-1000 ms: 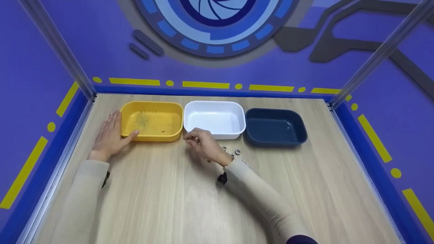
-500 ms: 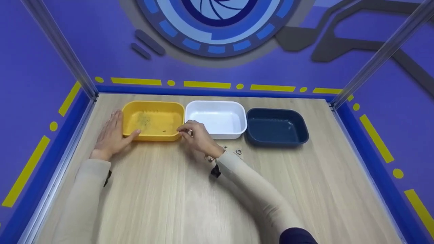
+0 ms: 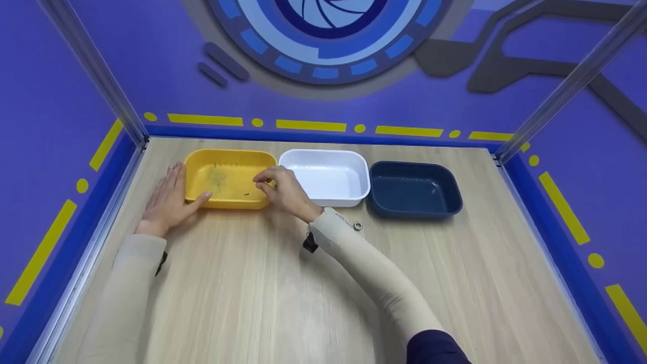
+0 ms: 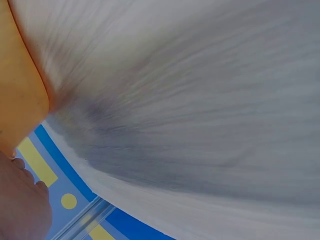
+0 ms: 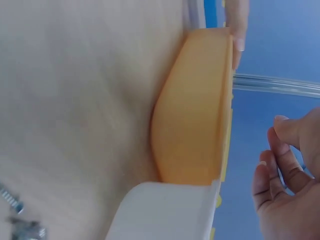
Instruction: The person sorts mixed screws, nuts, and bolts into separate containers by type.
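My left hand point(image 3: 168, 205) lies with straight fingers along the left side of the yellow bin point(image 3: 230, 204). Its thumb rests on the bin's front rim. Over the right end of that bin is my right hand point(image 3: 287, 191), thumb and forefinger tips brought together. In the right wrist view the curled fingers point(image 5: 280, 145) show, with nothing visible between the tips; a very small thing there could be hidden. A small dark piece point(image 3: 246, 194) lies on the bin's floor, too small to name.
Right of the yellow bin stand a white bin point(image 3: 328, 203) and a dark blue bin point(image 3: 417, 210). A metal nut point(image 3: 358, 226) lies before them. A screw point(image 5: 11, 201) and blurred metal hardware point(image 5: 29, 231) lie on the table. Patterned blue walls enclose the table.
My right hand has moved left and away from me, from before the white bin to over the yellow bin's right end. The left hand keeps its place on the yellow bin.
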`<state>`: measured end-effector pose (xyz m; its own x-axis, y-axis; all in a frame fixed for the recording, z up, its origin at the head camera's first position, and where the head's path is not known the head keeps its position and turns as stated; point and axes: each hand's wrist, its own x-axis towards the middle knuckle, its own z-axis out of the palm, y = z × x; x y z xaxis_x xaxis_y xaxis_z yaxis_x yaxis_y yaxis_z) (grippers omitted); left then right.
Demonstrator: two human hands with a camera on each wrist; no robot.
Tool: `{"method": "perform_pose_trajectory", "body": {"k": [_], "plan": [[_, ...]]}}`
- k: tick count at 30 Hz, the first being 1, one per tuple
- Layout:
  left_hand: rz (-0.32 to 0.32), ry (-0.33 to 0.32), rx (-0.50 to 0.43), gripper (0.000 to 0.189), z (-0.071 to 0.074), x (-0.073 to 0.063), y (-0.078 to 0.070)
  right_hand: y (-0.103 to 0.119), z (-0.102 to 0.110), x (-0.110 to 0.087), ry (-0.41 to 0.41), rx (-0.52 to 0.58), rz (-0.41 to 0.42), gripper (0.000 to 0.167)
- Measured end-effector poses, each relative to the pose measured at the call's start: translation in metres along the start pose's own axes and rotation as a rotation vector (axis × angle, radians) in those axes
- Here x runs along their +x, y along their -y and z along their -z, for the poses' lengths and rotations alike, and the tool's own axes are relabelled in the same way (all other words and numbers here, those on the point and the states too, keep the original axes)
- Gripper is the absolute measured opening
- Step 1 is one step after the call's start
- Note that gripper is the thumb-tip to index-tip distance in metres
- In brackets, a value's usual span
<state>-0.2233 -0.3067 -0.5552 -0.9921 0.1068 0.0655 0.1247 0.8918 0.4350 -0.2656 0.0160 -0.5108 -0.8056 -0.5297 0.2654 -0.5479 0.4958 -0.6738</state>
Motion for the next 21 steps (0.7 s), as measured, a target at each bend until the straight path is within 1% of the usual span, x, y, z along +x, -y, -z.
{"method": "perform_pose_trajectory", "body": {"k": [7,11,14,19,21], "plan": [[-0.006,0.011,0.013,0.112,0.001,0.000,0.001,0.012,-0.008,0.015,0.012,0.000,-0.086,0.018],[0.005,0.020,0.019,0.113,0.003,-0.001,0.000,0.018,-0.010,0.028,0.011,-0.029,-0.098,0.017],[0.000,0.021,0.013,0.112,0.003,0.000,0.000,0.021,-0.010,0.039,0.007,-0.030,-0.114,0.017],[-0.009,0.004,0.008,0.112,0.001,0.001,0.001,0.030,-0.012,0.053,-0.006,-0.026,-0.168,0.016],[-0.009,-0.001,0.008,0.112,0.000,0.002,0.001,0.033,-0.014,0.057,-0.015,-0.034,-0.178,0.015]]}}
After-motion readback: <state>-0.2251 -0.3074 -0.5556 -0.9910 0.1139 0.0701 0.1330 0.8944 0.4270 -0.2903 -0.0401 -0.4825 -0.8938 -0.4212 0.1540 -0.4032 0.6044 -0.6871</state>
